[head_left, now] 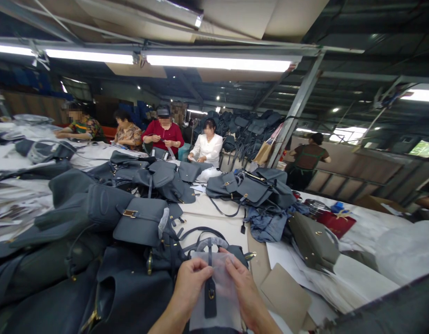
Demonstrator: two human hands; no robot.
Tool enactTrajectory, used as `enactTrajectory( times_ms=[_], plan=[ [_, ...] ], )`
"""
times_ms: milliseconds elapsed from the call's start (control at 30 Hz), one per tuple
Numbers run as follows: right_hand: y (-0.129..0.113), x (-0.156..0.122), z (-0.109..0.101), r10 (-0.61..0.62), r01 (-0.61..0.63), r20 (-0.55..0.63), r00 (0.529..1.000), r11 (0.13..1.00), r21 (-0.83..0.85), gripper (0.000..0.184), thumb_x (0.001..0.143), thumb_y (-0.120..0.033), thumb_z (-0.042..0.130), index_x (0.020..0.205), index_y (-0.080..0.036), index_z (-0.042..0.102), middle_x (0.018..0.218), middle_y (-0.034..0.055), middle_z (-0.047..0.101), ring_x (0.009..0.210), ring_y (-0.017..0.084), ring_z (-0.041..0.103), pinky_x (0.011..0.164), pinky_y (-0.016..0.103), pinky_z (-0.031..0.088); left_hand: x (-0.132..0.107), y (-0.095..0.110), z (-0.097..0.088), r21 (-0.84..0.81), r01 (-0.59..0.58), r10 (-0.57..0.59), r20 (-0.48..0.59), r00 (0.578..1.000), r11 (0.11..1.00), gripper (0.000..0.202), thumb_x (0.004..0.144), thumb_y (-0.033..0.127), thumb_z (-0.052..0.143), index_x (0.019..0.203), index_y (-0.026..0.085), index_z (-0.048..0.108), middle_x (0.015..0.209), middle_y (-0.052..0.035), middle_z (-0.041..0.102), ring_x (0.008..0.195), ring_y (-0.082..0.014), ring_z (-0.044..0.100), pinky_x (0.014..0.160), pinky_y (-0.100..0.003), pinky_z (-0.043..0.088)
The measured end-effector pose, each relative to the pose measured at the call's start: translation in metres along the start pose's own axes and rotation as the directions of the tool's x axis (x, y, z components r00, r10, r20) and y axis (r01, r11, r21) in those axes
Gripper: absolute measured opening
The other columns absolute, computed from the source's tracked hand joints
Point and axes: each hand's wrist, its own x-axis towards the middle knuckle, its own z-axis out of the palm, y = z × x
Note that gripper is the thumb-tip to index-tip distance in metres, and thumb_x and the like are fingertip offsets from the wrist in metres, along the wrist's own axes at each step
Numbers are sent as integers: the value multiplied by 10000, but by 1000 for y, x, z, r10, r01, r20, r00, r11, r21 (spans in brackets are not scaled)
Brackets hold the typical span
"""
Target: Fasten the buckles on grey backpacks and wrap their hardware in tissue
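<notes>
A translucent white sheet [223,297] is held up close in front of me. Along it hangs a dark leather luggage tag [210,306] with a small gold buckle and a narrow strap. My left hand [190,280] pinches the sheet's left edge, its thumb at the strap. On the opposite edge, my right hand [240,278] grips the sheet between thumb and fingers. Just beyond both hands lies a dark bag [235,253] with curved handles, partly covered by the sheet. To the left sits a dark flap bag [141,220] with a gold clasp.
Dark bags [131,287] are heaped on the left, with another pile [256,185] further back. At right are an olive bag [314,241], a beige board [286,290], a red gift bag [338,225] and white paper. Several people sit across the table; one person [308,160] stands at right.
</notes>
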Motion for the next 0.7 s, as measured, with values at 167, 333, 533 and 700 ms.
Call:
enactTrajectory(
  times_ms=[167, 333, 533, 700],
  plan=[
    [0, -4, 2, -67, 67, 10, 998, 980, -187, 1132, 576, -270, 865, 1495, -227, 205, 1104, 57, 742, 999, 250, 689, 902, 360, 503, -4, 6, 1, 69, -69, 74, -77, 994, 995, 163, 589, 178, 639, 749, 180, 614, 606, 41, 577, 579, -155, 523, 576, -249, 382],
    [4, -2, 3, -143, 127, -28, 989, 941, -314, 1136, 579, -203, 819, 1512, -234, 170, 1096, 55, 734, 981, 269, 688, 904, 410, 506, -7, 14, 3, 131, -158, 178, -160, 971, 979, 715, 560, 95, 646, 1255, 170, 496, 1013, -58, 699, 896, -219, 639, 827, -277, 456],
    [-2, -9, 0, -158, 164, 45, 986, 963, -213, 1169, 601, -208, 807, 1532, -232, 100, 1076, 46, 735, 970, 271, 689, 854, 389, 538, -7, 18, -2, 14, 170, -171, 83, 982, 985, 517, 623, 469, 703, 1002, 120, 661, 741, -70, 703, 629, -227, 636, 549, -299, 466],
    [-3, -8, -9, -198, 207, 58, 978, 946, -251, 1117, 599, -180, 792, 1526, -246, 171, 1078, 28, 732, 960, 251, 685, 875, 374, 529, 1, 18, 6, 38, 132, -135, 124, 983, 991, 283, 573, 367, 759, 673, 105, 721, 614, -44, 678, 567, -175, 587, 536, -256, 411]
  ],
)
